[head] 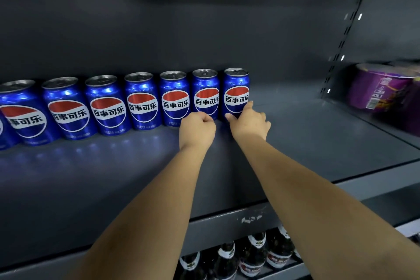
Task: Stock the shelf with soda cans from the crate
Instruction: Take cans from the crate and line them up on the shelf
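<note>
Dark shelf (295,143), row of blue cans (106,102) upright along its back, your right hand (250,124) pinching the end can (236,88) near its base, your left hand (197,128) curled against the next can (205,93), grip unclear.

On the tier below, we see a row of dark glass bottles (256,254) standing upright, their white neck labels and red-and-white body labels facing out, the print too blurred to read. In the neighbouring bay to the right, purple wrapped packs (381,88) sit close together, a barcode showing on the nearest one. Between the two bays we make out a slotted metal upright (340,50), light glinting through several of its slots.
</note>
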Available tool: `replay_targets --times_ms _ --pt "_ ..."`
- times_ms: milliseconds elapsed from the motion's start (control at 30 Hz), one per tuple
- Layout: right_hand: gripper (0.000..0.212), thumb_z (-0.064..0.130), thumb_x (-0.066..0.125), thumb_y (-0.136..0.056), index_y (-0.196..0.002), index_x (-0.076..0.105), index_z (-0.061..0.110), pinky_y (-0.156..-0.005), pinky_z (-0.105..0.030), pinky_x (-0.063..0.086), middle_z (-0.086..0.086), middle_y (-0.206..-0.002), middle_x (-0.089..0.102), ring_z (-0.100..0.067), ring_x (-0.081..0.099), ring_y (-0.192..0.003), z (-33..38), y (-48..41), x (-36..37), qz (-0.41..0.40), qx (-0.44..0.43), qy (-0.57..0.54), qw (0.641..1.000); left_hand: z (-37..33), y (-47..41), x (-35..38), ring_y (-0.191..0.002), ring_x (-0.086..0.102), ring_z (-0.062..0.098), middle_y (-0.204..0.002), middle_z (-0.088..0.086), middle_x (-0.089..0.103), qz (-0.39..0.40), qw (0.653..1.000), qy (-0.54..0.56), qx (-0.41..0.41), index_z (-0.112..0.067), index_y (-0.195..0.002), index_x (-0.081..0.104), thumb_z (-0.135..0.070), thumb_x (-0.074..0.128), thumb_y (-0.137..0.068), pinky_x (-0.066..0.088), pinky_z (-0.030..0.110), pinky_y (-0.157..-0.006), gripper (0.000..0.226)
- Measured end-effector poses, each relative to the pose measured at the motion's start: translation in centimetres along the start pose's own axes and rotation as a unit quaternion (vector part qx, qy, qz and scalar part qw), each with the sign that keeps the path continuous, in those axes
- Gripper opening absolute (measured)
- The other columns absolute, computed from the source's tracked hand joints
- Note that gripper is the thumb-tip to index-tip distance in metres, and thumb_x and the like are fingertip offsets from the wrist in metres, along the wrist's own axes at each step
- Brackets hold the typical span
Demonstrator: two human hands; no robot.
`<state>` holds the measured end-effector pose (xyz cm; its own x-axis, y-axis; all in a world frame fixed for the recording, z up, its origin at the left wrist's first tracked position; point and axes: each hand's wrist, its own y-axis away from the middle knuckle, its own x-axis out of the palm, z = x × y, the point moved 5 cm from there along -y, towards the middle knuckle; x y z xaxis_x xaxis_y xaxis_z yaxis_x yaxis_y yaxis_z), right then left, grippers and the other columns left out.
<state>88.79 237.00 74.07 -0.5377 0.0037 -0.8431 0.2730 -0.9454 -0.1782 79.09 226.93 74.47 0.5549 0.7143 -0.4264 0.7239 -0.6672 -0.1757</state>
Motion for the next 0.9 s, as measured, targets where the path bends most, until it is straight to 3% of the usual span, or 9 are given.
replay_targets --times_ms 133,467,700,900 --pt "0.071 0.035 0.044 -0.099 -0.151 0.006 0.006 -0.11 -0.046 0.022 -0.013 -0.141 0.045 -0.03 0.024 -0.139 0.49 0.03 0.3 0.025 -0.022 0.024 0.999 0.06 -0.07 0.03 -0.083 0.065 0.027 -0.078 0.002 0.062 0.002 1.0 -0.015 0.004 -0.017 -0.068 0.057 0.002 0.044 -0.082 0.055 0.038 -0.076 0.027" --pt "0.068 0.035 0.044 -0.099 -0.152 0.008 0.014 -0.11 -0.045 0.022 -0.011 -0.141 0.046 -0.028 0.032 -0.136 0.19 -0.07 0.07 0.035 -0.021 -0.003 0.999 0.22 -0.28 0.17 -0.083 0.065 0.027 -0.079 0.004 0.064 -0.001 1.0 -0.002 0.0 -0.018 -0.066 0.057 0.001 0.046 -0.081 0.056 0.042 -0.079 0.027" --pt "0.069 0.037 0.046 -0.097 -0.152 0.009 0.019 -0.109 -0.042 0.023 -0.009 -0.137 0.05 -0.028 0.039 -0.131 0.04 -0.31 0.19 0.033 -0.009 -0.009 0.999 0.26 -0.39 0.13 -0.083 0.065 0.031 -0.087 0.01 0.067 -0.007 1.0 0.008 0.005 -0.003 -0.084 0.067 0.001 0.044 -0.079 0.055 0.043 -0.079 0.024" --pt "0.076 0.038 0.049 -0.096 -0.151 0.004 0.009 -0.108 -0.041 0.025 -0.012 -0.14 0.047 -0.03 0.036 -0.133 0.33 0.55 -0.07 0.025 -0.009 -0.023 0.999 0.33 -0.47 0.2 -0.084 0.065 0.033 -0.088 0.013 0.068 -0.011 1.0 0.006 0.007 -0.001 -0.081 0.066 0.0 0.044 -0.08 0.055 0.044 -0.079 0.022"
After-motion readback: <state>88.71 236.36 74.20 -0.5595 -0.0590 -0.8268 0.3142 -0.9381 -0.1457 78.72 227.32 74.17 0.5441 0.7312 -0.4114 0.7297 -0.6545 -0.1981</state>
